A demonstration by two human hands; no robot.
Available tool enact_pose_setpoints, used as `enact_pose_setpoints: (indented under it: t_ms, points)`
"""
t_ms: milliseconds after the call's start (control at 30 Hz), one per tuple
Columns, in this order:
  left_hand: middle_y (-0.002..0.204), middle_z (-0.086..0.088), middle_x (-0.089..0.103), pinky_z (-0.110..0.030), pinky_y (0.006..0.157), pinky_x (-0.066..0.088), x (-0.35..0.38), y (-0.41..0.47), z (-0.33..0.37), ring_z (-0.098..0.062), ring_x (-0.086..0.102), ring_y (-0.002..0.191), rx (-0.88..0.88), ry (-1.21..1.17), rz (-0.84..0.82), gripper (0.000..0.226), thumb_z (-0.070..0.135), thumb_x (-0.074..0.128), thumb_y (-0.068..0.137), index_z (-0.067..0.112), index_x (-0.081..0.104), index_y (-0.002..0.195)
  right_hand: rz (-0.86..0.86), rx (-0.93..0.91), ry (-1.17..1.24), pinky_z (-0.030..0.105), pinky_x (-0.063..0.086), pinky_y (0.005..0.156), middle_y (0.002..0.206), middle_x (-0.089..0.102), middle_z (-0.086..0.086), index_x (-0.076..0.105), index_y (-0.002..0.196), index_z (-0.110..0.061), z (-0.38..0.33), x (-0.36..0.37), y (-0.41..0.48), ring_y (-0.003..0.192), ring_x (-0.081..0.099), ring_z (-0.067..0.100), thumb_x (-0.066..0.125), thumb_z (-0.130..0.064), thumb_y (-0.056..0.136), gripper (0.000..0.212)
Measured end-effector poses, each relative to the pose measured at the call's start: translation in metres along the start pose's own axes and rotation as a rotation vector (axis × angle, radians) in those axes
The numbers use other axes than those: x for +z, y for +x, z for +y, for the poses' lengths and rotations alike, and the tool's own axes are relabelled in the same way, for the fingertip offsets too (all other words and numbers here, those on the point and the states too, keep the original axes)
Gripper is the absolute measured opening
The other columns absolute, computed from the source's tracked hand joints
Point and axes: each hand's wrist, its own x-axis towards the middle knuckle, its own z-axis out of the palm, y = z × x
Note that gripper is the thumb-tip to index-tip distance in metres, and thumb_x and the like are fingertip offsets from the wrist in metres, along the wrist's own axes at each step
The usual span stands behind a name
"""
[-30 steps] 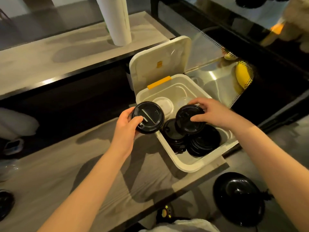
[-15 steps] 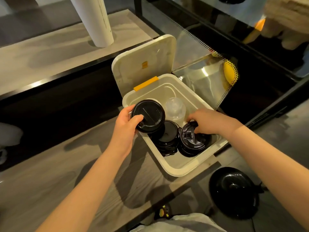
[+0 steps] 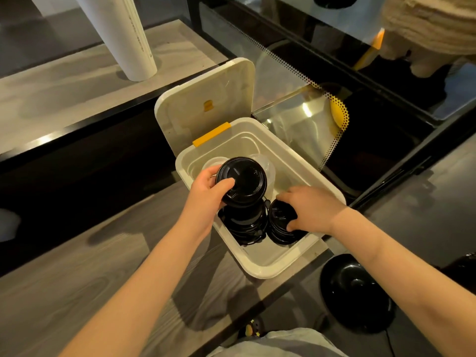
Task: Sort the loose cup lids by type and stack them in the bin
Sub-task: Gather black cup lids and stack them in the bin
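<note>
A cream plastic bin with its hinged lid raised stands on the grey wooden counter. My left hand grips a black cup lid by its rim, held over the left stack of black lids inside the bin. My right hand is curled on the top lid of the right stack, thumb at the near edge. Clear and white lids lie at the far end of the bin, partly hidden by the held lid.
A tall white tube of cups stands on the far counter. A glass display case runs behind and to the right of the bin. A round black stool seat sits below the counter edge at the right.
My left hand has carried its black lid from beside the bin's rim to above the left stack. My right hand has set its lid onto the right stack and stays on it.
</note>
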Motion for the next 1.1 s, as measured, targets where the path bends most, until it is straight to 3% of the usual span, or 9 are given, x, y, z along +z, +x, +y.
enact_pose_setpoints:
  t_ms: [100,200,267,367,500,600,733,900,1100]
  points:
    - [0.104,-0.001,0.068,-0.020,0.063,0.053,0.005,0.004,-0.001,-0.011,0.066,0.089,-0.057,0.046,-0.031,0.031,0.006,0.055,0.091,0.014,0.052,0.121,0.026,0.000,-0.027,0.041,0.052,0.080,0.109,0.054,0.000,0.048,0.129,-0.024,-0.002,0.001,0.000,0.100,0.054,0.022,0.070,-0.042,0.077,0.060]
    - [0.107,-0.005,0.067,-0.026,0.072,0.055,0.011,0.007,-0.001,-0.016,0.066,0.095,-0.106,0.115,-0.056,0.032,0.007,0.056,0.090,0.012,0.053,0.122,0.042,-0.004,0.026,0.039,0.050,0.085,0.115,0.054,0.001,0.044,0.135,-0.022,0.001,0.000,-0.002,0.105,0.053,0.022,0.067,-0.045,0.080,0.064]
    - [0.109,-0.008,0.066,-0.032,0.080,0.056,0.016,0.011,-0.001,-0.020,0.065,0.098,-0.144,0.152,-0.077,0.034,0.006,0.058,0.089,0.010,0.055,0.122,0.083,0.018,0.157,0.036,0.045,0.095,0.126,0.052,0.002,0.037,0.141,-0.022,0.005,-0.005,-0.007,0.116,0.050,0.022,0.063,-0.040,0.086,0.062]
    - [0.104,-0.008,0.064,-0.032,0.080,0.055,0.029,0.020,-0.003,-0.021,0.064,0.091,-0.208,0.191,-0.130,0.032,0.006,0.060,0.088,0.009,0.054,0.119,0.189,0.085,0.267,0.033,0.038,0.105,0.140,0.046,0.004,0.034,0.144,-0.019,0.013,-0.014,-0.017,0.128,0.043,0.021,0.057,-0.028,0.092,0.057]
    - [0.108,-0.016,0.062,-0.038,0.088,0.053,0.053,0.031,-0.007,-0.027,0.062,0.094,-0.268,0.280,-0.196,0.044,0.007,0.062,0.086,0.003,0.052,0.129,0.302,0.160,0.393,0.037,0.041,0.105,0.139,0.050,0.005,0.040,0.142,-0.019,0.020,-0.019,-0.025,0.126,0.048,0.021,0.058,-0.017,0.091,0.053]
    - [0.109,-0.017,0.063,-0.041,0.092,0.052,0.068,0.031,-0.011,-0.031,0.063,0.101,-0.284,0.323,-0.288,0.043,0.009,0.062,0.087,0.004,0.052,0.128,0.273,0.113,0.423,0.030,0.040,0.104,0.137,0.051,0.001,0.041,0.141,-0.023,0.019,-0.017,-0.030,0.125,0.047,0.019,0.057,-0.014,0.090,0.055]
    - [0.101,-0.009,0.062,-0.033,0.085,0.051,0.077,0.028,-0.012,-0.023,0.061,0.094,-0.091,0.673,-0.353,0.032,0.020,0.060,0.089,0.007,0.056,0.118,0.200,0.100,0.371,0.029,0.036,0.106,0.141,0.047,0.001,0.038,0.143,-0.024,0.017,-0.014,-0.034,0.128,0.043,0.018,0.057,-0.019,0.090,0.057]
    - [0.097,-0.015,0.064,-0.036,0.082,0.047,0.079,0.027,-0.014,-0.030,0.059,0.094,0.120,1.183,-0.428,0.033,0.034,0.052,0.093,0.005,0.062,0.102,0.070,0.120,0.180,0.036,0.044,0.096,0.127,0.053,0.003,0.049,0.133,-0.019,0.009,-0.018,-0.031,0.116,0.050,0.021,0.067,-0.031,0.084,0.054]
    - [0.127,-0.009,0.043,-0.037,0.101,0.034,0.073,0.029,-0.015,-0.030,0.032,0.120,0.230,1.518,-0.319,0.053,0.053,0.047,0.090,0.019,0.054,0.130,0.050,0.134,0.099,0.033,0.048,0.083,0.116,0.050,0.002,0.049,0.129,-0.019,0.002,-0.015,-0.023,0.105,0.053,0.021,0.071,-0.034,0.079,0.057]
